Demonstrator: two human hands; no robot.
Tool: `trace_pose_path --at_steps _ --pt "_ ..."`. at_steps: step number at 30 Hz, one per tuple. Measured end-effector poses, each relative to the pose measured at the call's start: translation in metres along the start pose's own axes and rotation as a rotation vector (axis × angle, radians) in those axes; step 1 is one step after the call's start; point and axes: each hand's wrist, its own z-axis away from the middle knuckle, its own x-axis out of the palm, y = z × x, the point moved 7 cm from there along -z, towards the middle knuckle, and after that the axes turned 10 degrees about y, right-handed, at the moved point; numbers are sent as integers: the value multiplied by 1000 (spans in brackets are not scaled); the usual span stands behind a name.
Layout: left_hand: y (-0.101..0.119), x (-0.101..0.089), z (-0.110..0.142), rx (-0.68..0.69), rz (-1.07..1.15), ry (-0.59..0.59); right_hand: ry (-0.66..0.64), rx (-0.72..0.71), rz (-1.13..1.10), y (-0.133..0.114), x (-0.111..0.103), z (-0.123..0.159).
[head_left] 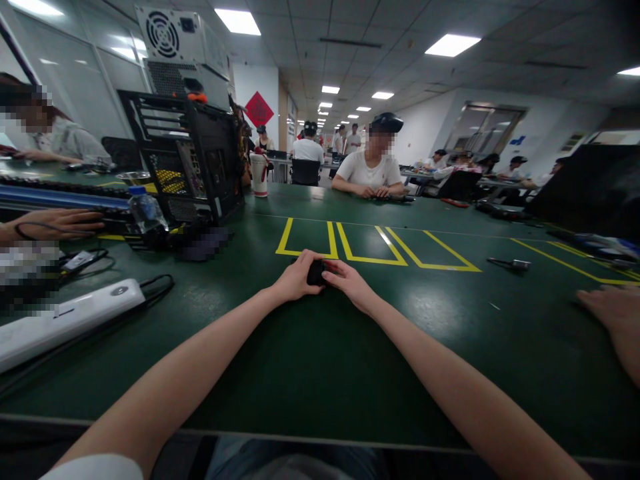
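Observation:
A small black block-like object [316, 273] sits between my hands over the green table [320, 360]; its exact kind does not show. My left hand [299, 277] is closed around its left side, thumb below and fingers above. From the right, the fingertips of my right hand [349, 281] press against its edge, and they too are bent in around it. Just beyond my hands, yellow tape outlines [373, 261] mark the tabletop.
To the left stand an open computer case [220, 167], a plastic bottle [148, 212] and a white power strip [75, 321]. A paper cup [259, 175] is behind. A screwdriver-like tool [515, 265] lies right, near another person's hand [613, 320]. A person [373, 167] sits opposite.

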Motion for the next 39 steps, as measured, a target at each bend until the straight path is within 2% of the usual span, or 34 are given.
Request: trace_pose_path --at_steps 5,11,19,24,31,39 --pt "-1 1 0 0 3 -5 -85 -8 -73 1 3 1" --pt "2 0 0 14 15 6 10 -46 -17 -5 0 3" --pt "-1 2 0 6 12 17 -19 -2 -18 2 -1 -2" --pt "-2 3 0 10 20 13 -95 -15 -94 -3 3 2" --pt "0 2 0 8 8 9 8 -51 -26 -6 1 2" --pt "0 1 0 8 7 12 -61 5 -21 -1 1 1"
